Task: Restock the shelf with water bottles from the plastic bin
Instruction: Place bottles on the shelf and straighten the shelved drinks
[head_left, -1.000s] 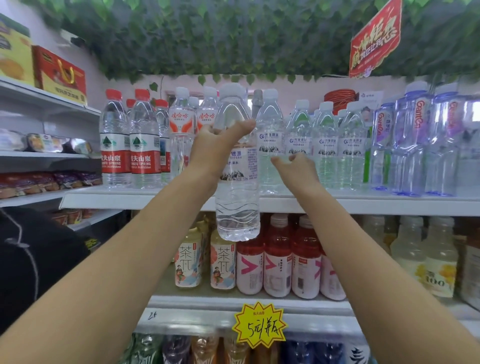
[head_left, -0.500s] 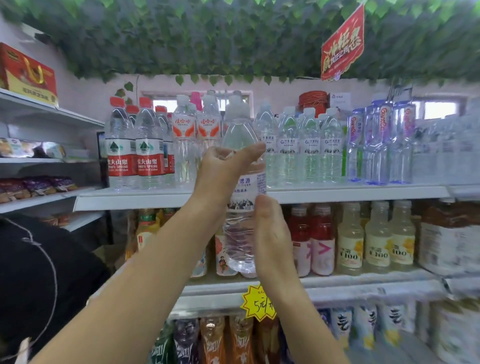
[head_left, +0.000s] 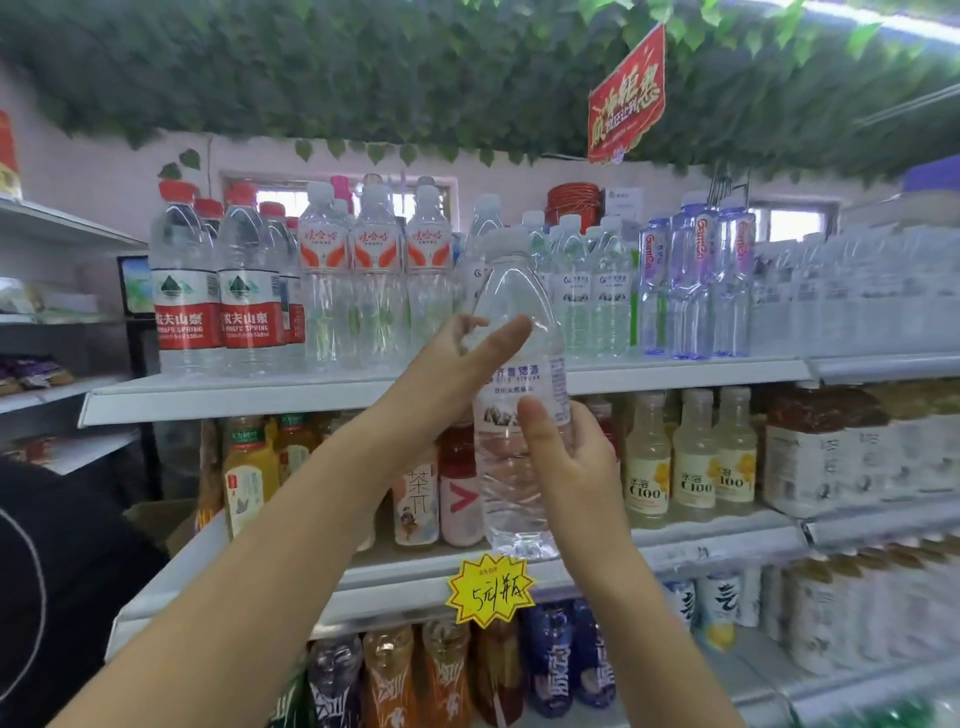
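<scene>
I hold a clear water bottle (head_left: 519, 415) with a white cap and a white-and-purple label upright in front of the shelves. My left hand (head_left: 457, 374) grips its shoulder from the left, thumb across the front. My right hand (head_left: 566, 462) wraps round its lower body from the right. The bottle's base hangs level with the second shelf. Behind it the top shelf (head_left: 234, 397) carries rows of water bottles: red-capped ones (head_left: 218, 291) at the left, orange-labelled ones (head_left: 374, 280), and matching white-capped ones (head_left: 587, 291) to the right. The plastic bin is out of view.
The shelf below holds tea and juice bottles (head_left: 691, 457). A yellow price tag (head_left: 491, 590) sticks to its front edge, with more drinks underneath. Purple bottles (head_left: 696, 280) stand at the right of the top shelf. A red sign (head_left: 626, 98) hangs from leafy ceiling decoration.
The bottle has come down and back from the top shelf. My right hand left the shelf edge and took hold of the bottle's lower body. The view swung right.
</scene>
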